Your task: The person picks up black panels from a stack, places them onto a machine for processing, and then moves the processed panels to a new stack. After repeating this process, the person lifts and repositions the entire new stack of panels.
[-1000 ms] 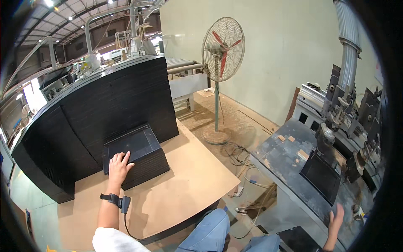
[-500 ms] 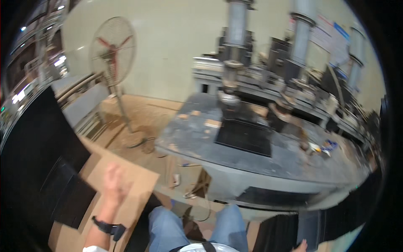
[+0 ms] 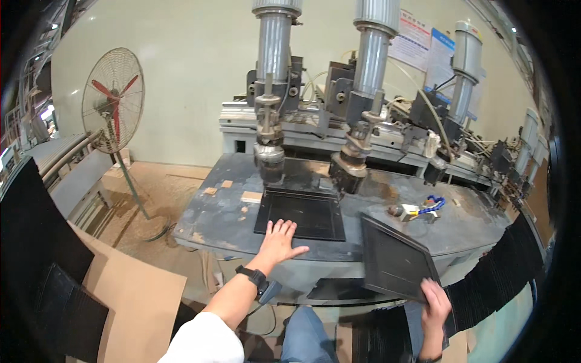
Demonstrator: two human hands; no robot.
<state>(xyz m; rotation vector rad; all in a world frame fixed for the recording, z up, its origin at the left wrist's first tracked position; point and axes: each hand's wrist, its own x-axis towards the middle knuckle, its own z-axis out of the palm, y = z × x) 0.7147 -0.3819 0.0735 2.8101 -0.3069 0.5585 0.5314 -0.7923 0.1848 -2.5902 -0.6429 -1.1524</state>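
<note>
Grey worktable (image 3: 221, 218): left hand (image 3: 278, 243) spread, empty, at black panel (image 3: 305, 212); right hand (image 3: 435, 300) grips tilted panel (image 3: 394, 259).

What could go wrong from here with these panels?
The tilted panel, held near a corner by the right hand, might tip or slip. Wood scraps beside the flat panel could get under it. The left hand, at that panel's near edge, could be hurt if the machine heads moved.

Caged fan (image 3: 113, 100), 3 red blades (image 3: 117, 117), before pale wall (image 3: 187, 91); 2 posters (image 3: 413, 41) on wall.
</note>
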